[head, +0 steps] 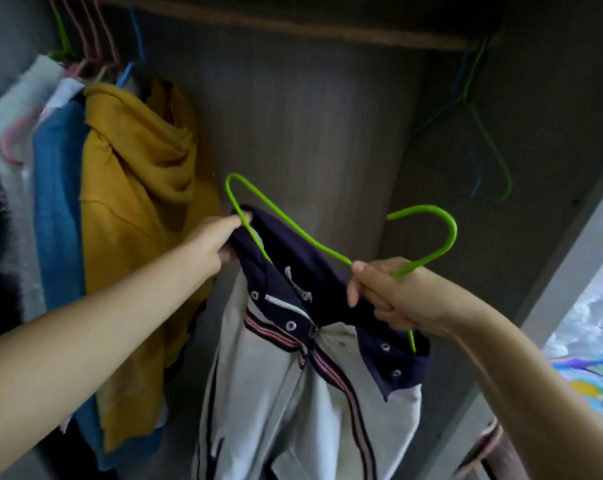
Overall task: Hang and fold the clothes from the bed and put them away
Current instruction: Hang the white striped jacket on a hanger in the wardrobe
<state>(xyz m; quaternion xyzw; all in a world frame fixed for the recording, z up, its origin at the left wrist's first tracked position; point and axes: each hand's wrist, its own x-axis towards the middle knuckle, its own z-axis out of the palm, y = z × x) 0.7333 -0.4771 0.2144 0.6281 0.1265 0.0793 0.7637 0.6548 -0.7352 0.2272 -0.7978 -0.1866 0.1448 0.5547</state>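
Both hands are busy inside the wardrobe here. The left hand [211, 245] pinches the navy collar edge of the white jacket [293, 393] together with one shoulder bend of the green hanger [313, 239], and the right hand [393, 296] grips the hanger's neck plus the collar, hook curling up just past its knuckles. The jacket hangs down between and below the hands, zip half open. Off beyond the left hand a mustard hoodie [137, 202] and a blue garment [57, 202] crowd the rail [293, 26]. Above and behind the hands is bare back panel, roomy. Spare hangers [480, 133] dangle up past the right hand.
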